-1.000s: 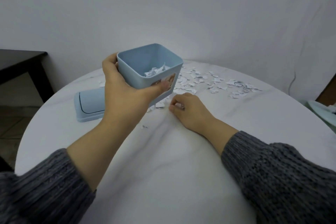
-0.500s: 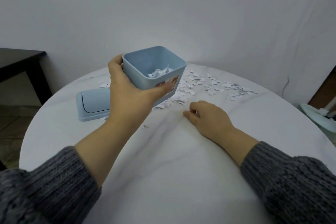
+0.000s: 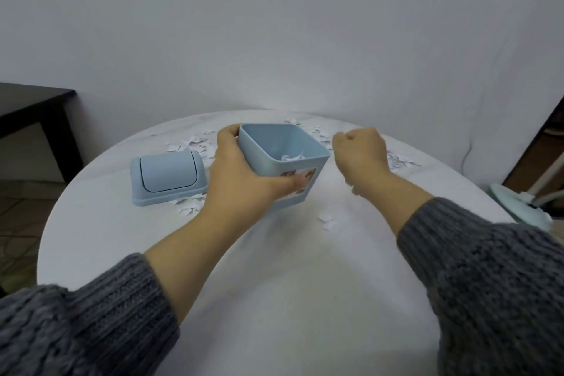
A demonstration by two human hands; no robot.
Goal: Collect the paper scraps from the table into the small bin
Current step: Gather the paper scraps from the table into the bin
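Holds the small bin (image 3: 283,162) in the left hand (image 3: 244,177), thumb pressed on the near face beside a picture label (image 3: 300,180), fingers curled round the far left corner. Cannot tell whether the bottom touches the table (image 3: 274,299). Inside, low against the near wall, a few paper scraps (image 3: 291,157).

Carries the right hand (image 3: 360,156) just beside the right rim of the bin, above the table, fingers curled into a fist. Cannot tell whether any scrap is inside the fist.

Left of the bin, flat on the table, the matching blue lid (image 3: 168,174), just beside the left hand. More scraps behind the lid and along its near right edge. More again on the far side of the table, partly hidden behind the bin and the right hand, and spread further to the right. On the near side, between the two forearms, two small pieces (image 3: 326,220) lying alone.

Grey knitted sleeves (image 3: 91,323) on both arms. Off the table, a dark side table (image 3: 30,107) at the left, a pale green lamp base (image 3: 518,204) at the right, and a thin cable (image 3: 467,149) hanging down the white wall (image 3: 274,24).
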